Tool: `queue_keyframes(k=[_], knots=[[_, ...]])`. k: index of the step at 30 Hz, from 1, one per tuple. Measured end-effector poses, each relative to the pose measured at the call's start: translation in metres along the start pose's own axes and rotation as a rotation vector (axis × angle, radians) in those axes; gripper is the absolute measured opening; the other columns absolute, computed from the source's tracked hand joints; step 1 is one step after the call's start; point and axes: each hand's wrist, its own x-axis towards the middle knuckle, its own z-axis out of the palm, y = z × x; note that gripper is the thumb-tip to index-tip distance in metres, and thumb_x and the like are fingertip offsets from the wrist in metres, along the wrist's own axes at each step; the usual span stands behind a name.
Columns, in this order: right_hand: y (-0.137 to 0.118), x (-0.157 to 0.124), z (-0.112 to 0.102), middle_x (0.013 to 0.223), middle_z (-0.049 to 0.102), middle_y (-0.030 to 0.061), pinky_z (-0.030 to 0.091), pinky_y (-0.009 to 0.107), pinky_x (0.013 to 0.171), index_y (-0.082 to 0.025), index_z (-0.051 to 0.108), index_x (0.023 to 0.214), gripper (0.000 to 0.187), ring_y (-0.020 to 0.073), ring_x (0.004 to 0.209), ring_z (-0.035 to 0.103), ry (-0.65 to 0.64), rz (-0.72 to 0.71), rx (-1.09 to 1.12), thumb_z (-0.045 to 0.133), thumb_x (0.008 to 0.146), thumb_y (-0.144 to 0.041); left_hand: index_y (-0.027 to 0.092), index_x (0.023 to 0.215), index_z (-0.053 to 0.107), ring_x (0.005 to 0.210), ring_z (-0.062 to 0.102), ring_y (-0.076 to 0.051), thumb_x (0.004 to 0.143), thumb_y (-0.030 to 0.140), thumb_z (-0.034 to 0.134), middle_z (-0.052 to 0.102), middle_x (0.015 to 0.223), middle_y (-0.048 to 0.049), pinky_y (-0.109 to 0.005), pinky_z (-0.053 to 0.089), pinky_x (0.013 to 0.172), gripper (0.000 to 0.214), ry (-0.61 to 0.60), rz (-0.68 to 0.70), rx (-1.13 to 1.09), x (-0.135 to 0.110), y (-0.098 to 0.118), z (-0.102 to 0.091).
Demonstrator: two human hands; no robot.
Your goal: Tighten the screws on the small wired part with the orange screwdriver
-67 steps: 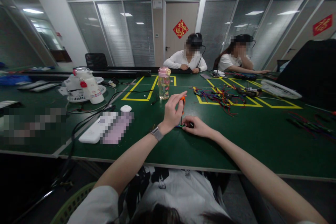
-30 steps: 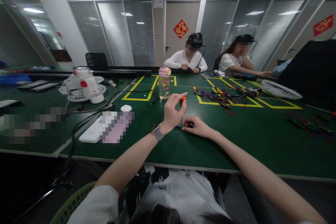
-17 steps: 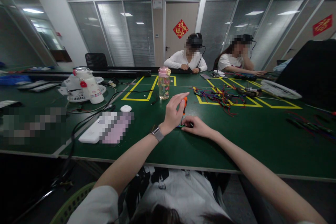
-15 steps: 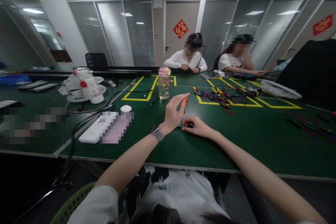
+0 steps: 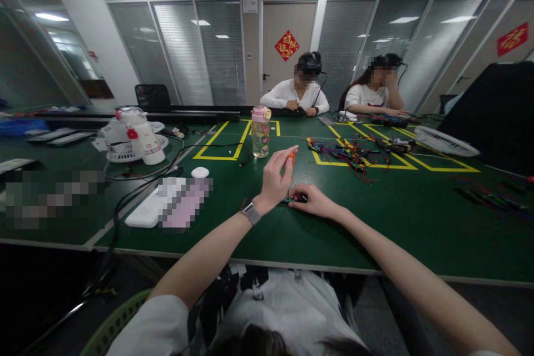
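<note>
My left hand (image 5: 276, 178) is closed around the orange handle of a screwdriver (image 5: 293, 161), which stands upright with its shaft pointing down. Below it, on the green table, lies a small circuit board (image 5: 287, 200), partly covered by my fingers. My right hand (image 5: 315, 201) rests on the table with thumb and fingertips pinching the board's right side. The screwdriver's tip meets the board, though the exact contact point is too small to make out.
A pink-lidded bottle (image 5: 261, 132) stands beyond my left hand. Wired circuit boards (image 5: 354, 153) lie in a tangle to the right. A white power bank (image 5: 152, 206) and round white case (image 5: 200, 172) sit left. Two people (image 5: 306, 86) sit across the table.
My left fingers have shifted slightly around the screwdriver handle, so less of its orange shows. My right hand and the board stay in place. The far-right person's hand on the table has moved slightly.
</note>
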Motion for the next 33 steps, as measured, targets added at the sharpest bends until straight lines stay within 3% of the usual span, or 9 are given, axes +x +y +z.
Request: queue_keyframes(k=[6, 9, 14, 23, 28, 33], knots=[[0.0, 0.0001, 0.0002, 0.067, 0.057, -0.0008, 0.04, 0.024, 0.058, -0.016, 0.065, 0.084, 0.011, 0.0129, 0.06, 0.051, 0.0, -0.005, 0.015, 0.067, 0.077, -0.024, 0.02, 0.104, 0.063, 0.084, 0.056, -0.015, 0.09, 0.03, 0.057, 0.059, 0.089, -0.0031, -0.029, 0.048, 0.079, 0.018, 0.047, 0.005, 0.103, 0.0011, 0.0019, -0.0006], [0.0, 0.0002, -0.0001, 0.067, 0.056, -0.0008, 0.04, 0.024, 0.058, -0.016, 0.065, 0.083, 0.011, 0.013, 0.06, 0.051, -0.006, -0.003, 0.012, 0.066, 0.077, -0.025, 0.02, 0.103, 0.064, 0.085, 0.055, -0.015, 0.094, 0.03, 0.05, 0.057, 0.089, -0.0037, -0.029, 0.047, 0.079, 0.019, 0.033, 0.003, 0.093, 0.001, 0.0028, -0.0021], [-0.0002, 0.0, -0.0004, 0.068, 0.057, -0.0002, 0.04, 0.025, 0.059, -0.016, 0.066, 0.085, 0.013, 0.0131, 0.061, 0.051, -0.001, -0.007, 0.013, 0.066, 0.077, -0.026, 0.019, 0.119, 0.056, 0.102, 0.058, -0.016, 0.099, 0.021, 0.034, 0.062, 0.108, -0.0069, -0.032, 0.045, 0.092, 0.03, 0.003, -0.006, 0.019, 0.0004, 0.0014, -0.0022], [-0.0005, -0.0002, 0.0, 0.068, 0.056, -0.0004, 0.04, 0.024, 0.059, -0.015, 0.065, 0.085, 0.012, 0.0128, 0.061, 0.051, -0.002, -0.004, 0.021, 0.066, 0.077, -0.024, 0.018, 0.098, 0.066, 0.08, 0.053, -0.014, 0.089, 0.031, 0.059, 0.052, 0.086, -0.0026, -0.027, 0.047, 0.076, 0.017, 0.098, 0.027, 0.131, 0.0022, 0.0022, -0.0015], [-0.0007, -0.0001, -0.0002, 0.069, 0.056, 0.0, 0.04, 0.024, 0.059, -0.015, 0.065, 0.085, 0.012, 0.0127, 0.061, 0.051, -0.001, -0.018, 0.002, 0.067, 0.077, -0.024, 0.02, 0.121, 0.057, 0.098, 0.057, -0.015, 0.099, 0.022, 0.035, 0.059, 0.104, -0.0061, -0.029, 0.046, 0.088, 0.031, 0.009, -0.008, 0.04, 0.0006, 0.0008, -0.0021], [-0.0003, -0.0003, -0.0002, 0.069, 0.056, -0.0001, 0.04, 0.024, 0.059, -0.016, 0.065, 0.085, 0.012, 0.0126, 0.061, 0.051, 0.0, -0.018, 0.01, 0.066, 0.077, -0.024, 0.02, 0.121, 0.055, 0.094, 0.059, -0.014, 0.095, 0.022, 0.047, 0.063, 0.104, -0.0046, -0.028, 0.047, 0.087, 0.027, 0.039, -0.019, 0.034, 0.0001, -0.001, 0.0001]])
